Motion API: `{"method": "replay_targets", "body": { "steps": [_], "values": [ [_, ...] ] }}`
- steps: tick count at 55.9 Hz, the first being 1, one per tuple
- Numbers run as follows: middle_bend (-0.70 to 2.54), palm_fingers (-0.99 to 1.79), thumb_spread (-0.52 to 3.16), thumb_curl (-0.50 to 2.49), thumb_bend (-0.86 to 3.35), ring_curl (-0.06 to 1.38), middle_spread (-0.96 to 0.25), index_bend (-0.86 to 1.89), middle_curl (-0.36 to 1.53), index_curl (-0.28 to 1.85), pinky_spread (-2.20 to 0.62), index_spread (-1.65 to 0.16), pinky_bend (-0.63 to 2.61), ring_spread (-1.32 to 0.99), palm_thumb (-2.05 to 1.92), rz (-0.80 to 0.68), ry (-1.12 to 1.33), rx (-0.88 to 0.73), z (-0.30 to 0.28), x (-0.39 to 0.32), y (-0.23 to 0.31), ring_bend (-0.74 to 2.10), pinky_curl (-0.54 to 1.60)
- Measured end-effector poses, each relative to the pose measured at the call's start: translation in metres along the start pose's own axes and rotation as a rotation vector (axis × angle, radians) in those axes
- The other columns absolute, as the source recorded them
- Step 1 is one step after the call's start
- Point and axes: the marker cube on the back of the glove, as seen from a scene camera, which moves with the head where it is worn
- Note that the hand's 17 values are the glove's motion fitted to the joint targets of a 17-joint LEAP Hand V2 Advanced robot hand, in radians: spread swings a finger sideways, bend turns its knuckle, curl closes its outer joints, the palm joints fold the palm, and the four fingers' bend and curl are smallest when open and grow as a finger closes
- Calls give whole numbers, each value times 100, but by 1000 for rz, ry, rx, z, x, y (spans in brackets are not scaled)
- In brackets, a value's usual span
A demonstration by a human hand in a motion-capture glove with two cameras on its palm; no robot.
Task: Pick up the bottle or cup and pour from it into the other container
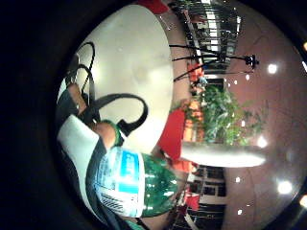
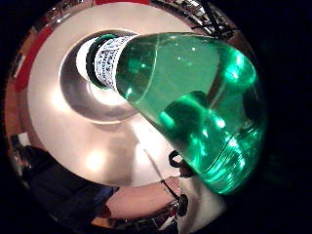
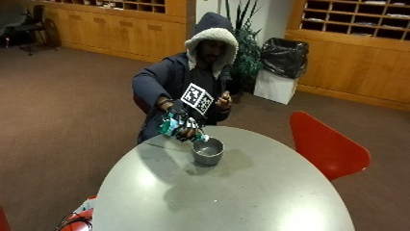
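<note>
Bottle (image 3: 181, 130), gripped by the hand (image 3: 181, 120), tilts over the bowl (image 3: 208, 151) near the table's (image 3: 256, 192) edge.

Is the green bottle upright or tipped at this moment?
Tipped. The gloved right hand holds the green bottle slanted, its neck down over the metal bowl on the table.

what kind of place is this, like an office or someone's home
Probably a public lobby or lounge, not a home: wooden pigeonhole shelves line the walls, a lined bin stands beside a large plant, and a round table with a red chair sits on carpet.
</note>
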Motion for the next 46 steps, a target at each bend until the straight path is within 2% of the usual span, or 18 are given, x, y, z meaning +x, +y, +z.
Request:
{"method": "replay_targets", "body": {
  "steps": [15,29,46],
  "values": [
    [37,118,33,70,-4,45,-19,12,52,32,-6,-28,47,-17,95,-7,9,-25,5,-13,-3,66,37],
    [38,118,33,71,-4,45,-20,12,52,32,-7,-28,47,-17,94,26,-56,15,-2,-1,2,66,38],
    [37,117,33,71,-4,45,-20,12,52,32,-7,-28,47,-17,94,148,-334,119,-4,29,33,66,38]
  ]
}}
